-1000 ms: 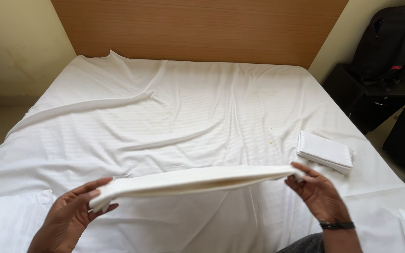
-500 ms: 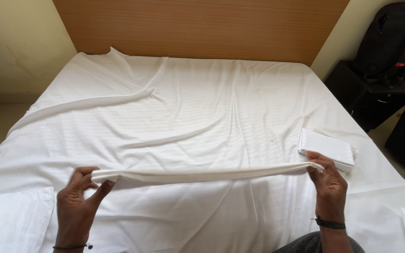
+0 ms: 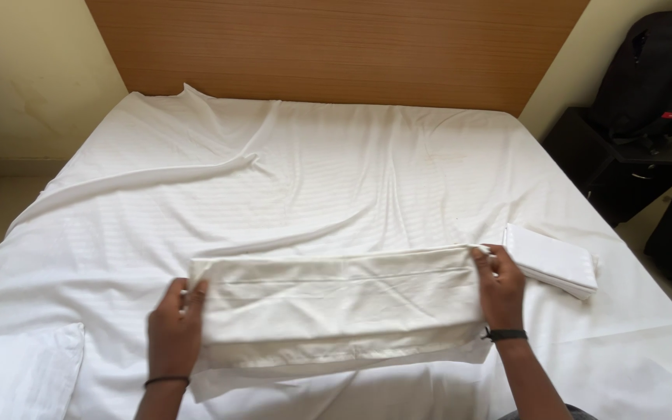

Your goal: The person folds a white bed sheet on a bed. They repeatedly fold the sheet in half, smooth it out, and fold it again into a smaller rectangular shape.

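Hands, left and right, each grip clenched on folded white cloth.

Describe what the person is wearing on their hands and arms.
Both forearms are bare, with no sleeves and no gloves. The left hand has a thin dark band round its wrist. The right hand has a slightly thicker black band round its wrist. No rings, watch face or markings can be made out.

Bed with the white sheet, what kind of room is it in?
Most likely a bedroom, maybe a hotel room. A wide bed with a wrinkled white sheet stands against a wooden headboard, a dark bedside table holds a black backpack, and both hands lay out a folded white cloth.
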